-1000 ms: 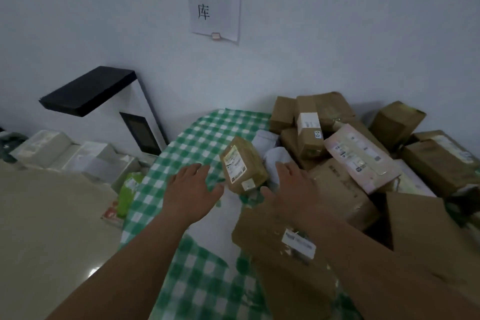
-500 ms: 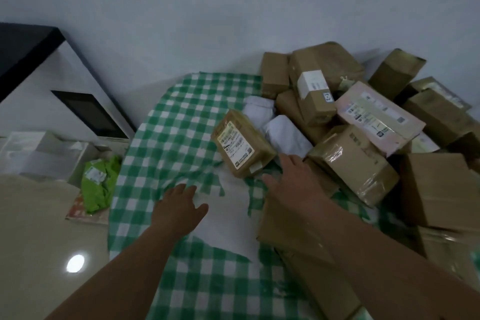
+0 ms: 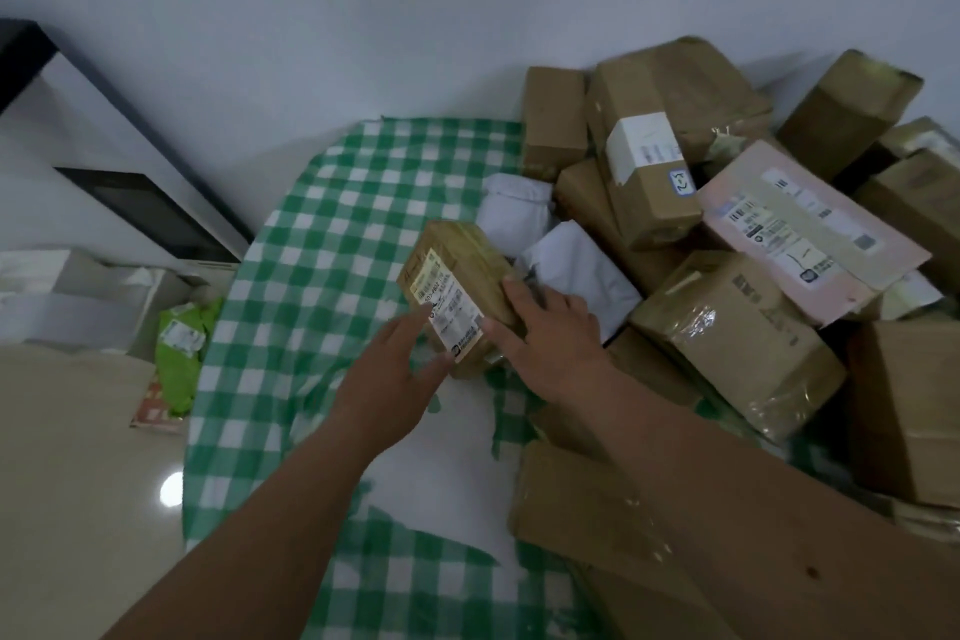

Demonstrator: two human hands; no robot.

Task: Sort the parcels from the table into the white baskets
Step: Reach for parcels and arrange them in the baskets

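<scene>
Reaching in from both sides: left hand (image 3: 395, 374) and right hand (image 3: 550, 338) flank a small brown parcel (image 3: 460, 291) on the green check cloth (image 3: 322, 244) covering the table. Parcel lies tilted, white label (image 3: 447, 309) facing up and toward the camera. Left fingers are straight and spread, tips touching the label's left edge, thumb near the lower corner (not curled round anything). Right hand lies over the parcel's right side, fingers extended across the top face with the tips on it; whether the thumb wraps underneath I cannot tell. Parcel still sits on the cloth, at the left edge of the pile, touching a white soft bag (image 3: 576, 270) behind it. Second white bag (image 3: 514, 208) just beyond that. Rest of the pile fills the right half: brown box with a white label (image 3: 644, 172), pink box (image 3: 805, 229) leaning across others, taped brown box (image 3: 737, 333) below it, flat brown mailer (image 3: 582, 509) under the right forearm. White patch of bare table (image 3: 457, 483) shows through a gap in the cloth near the wrists. Off the table to the left: green bag (image 3: 182, 338) on the floor, beside white baskets (image 3: 78, 296) (contents not readable), and a white unit with a dark screen (image 3: 150, 213) against the wall.
</scene>
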